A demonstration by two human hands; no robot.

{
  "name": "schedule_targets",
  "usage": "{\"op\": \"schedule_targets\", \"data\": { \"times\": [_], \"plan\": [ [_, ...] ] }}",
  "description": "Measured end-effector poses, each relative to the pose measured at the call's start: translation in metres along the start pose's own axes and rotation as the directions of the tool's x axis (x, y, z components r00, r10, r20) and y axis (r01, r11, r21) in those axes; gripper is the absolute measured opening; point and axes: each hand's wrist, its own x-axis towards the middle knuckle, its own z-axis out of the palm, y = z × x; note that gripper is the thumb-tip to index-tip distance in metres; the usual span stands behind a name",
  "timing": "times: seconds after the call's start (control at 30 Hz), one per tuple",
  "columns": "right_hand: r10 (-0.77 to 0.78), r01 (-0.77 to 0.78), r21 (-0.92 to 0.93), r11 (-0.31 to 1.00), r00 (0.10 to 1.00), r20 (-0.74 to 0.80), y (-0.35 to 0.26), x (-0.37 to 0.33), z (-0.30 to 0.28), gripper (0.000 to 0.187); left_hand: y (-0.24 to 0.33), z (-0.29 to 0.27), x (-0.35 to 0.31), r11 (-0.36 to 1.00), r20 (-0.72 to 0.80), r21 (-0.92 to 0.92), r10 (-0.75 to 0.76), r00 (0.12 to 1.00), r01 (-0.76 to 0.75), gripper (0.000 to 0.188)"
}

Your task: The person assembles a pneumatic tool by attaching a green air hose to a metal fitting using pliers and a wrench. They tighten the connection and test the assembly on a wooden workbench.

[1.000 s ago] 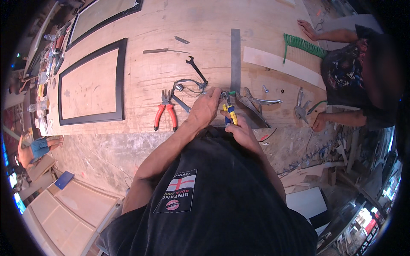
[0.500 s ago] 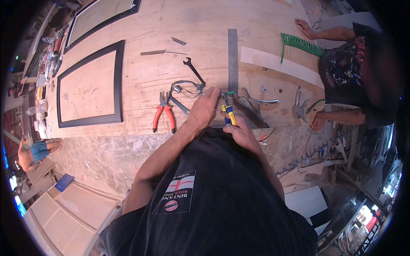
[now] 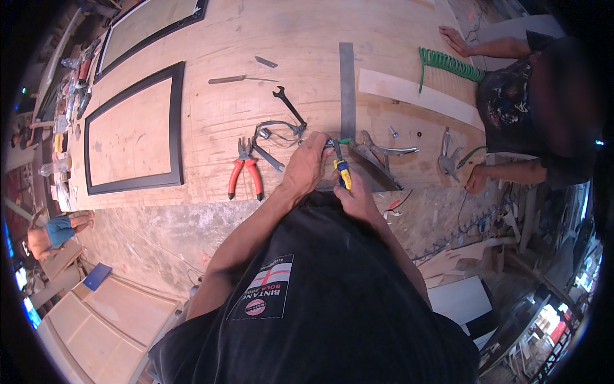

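Observation:
Over the near edge of the wooden table, my left hand (image 3: 307,163) is closed with its fingertips around a small dark metal fitting (image 3: 330,143). A short green piece (image 3: 345,141) shows at the right end of that fitting. In my right hand (image 3: 358,195) are pliers with yellow and blue handles (image 3: 343,173), their jaws pointing away from me and up against the fitting. Exactly what the jaws grip is too small to tell. Left of my left hand lie red-handled pliers (image 3: 245,169), a dark open-end wrench (image 3: 290,104) and a grey cable (image 3: 275,125).
Locking pliers (image 3: 390,150) and a dark flat blade (image 3: 371,163) lie just right of my hands. A grey metal strip (image 3: 347,89), a screwdriver (image 3: 243,79) and black frames (image 3: 179,121) lie farther off. Another person's hand (image 3: 476,179) rests at the right edge, near a green coiled hose (image 3: 451,64).
The pliers' handles in my right hand have come closer together and turned slightly. My left hand has shifted a little, still on the fitting. The tools lying on the table stay where they were.

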Motion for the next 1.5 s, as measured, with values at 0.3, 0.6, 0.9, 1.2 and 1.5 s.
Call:
{"op": "schedule_targets", "data": {
  "times": [0.3, 0.6, 0.9, 1.2, 1.5],
  "plan": [
    [-0.036, 0.036, -0.013, 0.999, 0.999, -0.036, -0.005, -0.002, 0.008, 0.019, -0.028, 0.005, -0.003, 0.985, -0.031, 0.009, 0.173, 0.985, -0.172, 0.015],
    [0.045, -0.057, -0.09, 0.994, 0.991, -0.126, 0.035, -0.01, -0.009, 0.018, -0.026, 0.036, 0.012, 0.984, 0.103, -0.173, 0.064, 0.993, -0.045, 0.032],
    [0.342, -0.369, -0.041, 0.928, 0.893, -0.292, 0.076, -0.078, -0.114, 0.023, 0.015, 0.16, -0.032, 0.735, 0.439, -0.327, -0.438, 0.784, 0.594, 0.074],
    [0.123, -0.141, -0.204, 0.969, 0.988, -0.099, 0.125, 0.002, -0.194, 0.023, 0.079, 0.252, 0.057, 0.277, -0.25, -0.213, -0.943, 0.221, 0.937, 0.111],
    [-0.273, 0.272, -0.035, 0.962, 0.943, -0.19, 0.123, -0.024, -0.229, 0.025, 0.096, 0.276, 0.116, 0.12, -0.382, -0.364, -0.924, -0.031, 0.924, 0.102]
  ]
}}
